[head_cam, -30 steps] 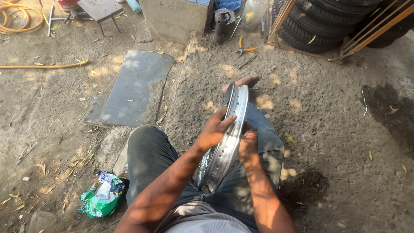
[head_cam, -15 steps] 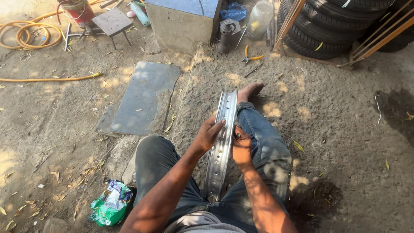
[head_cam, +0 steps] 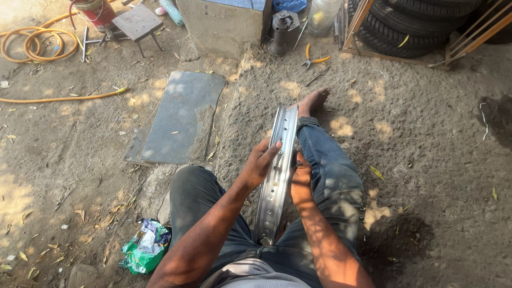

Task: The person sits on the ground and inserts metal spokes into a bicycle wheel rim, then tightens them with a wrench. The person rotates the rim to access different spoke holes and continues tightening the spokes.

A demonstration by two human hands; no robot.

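Since the earlier frame, both hands have slid lower along the wheel rim [head_cam: 277, 170], which stands on edge between the seated person's legs, braced there so it cannot roll. Left hand [head_cam: 260, 164] clasps the rim's outer edge; right hand [head_cam: 301, 181] grips its far side, steadying it. Beyond the rim lie yellow-handled pliers [head_cam: 314, 60]; left of it, a grey mat [head_cam: 178, 117].

You see bright, warm daylight | sun patches dapple the ground [head_cam: 426, 160] | soft shadows | far left slightly washed out | focus sharp, mild edge distortion
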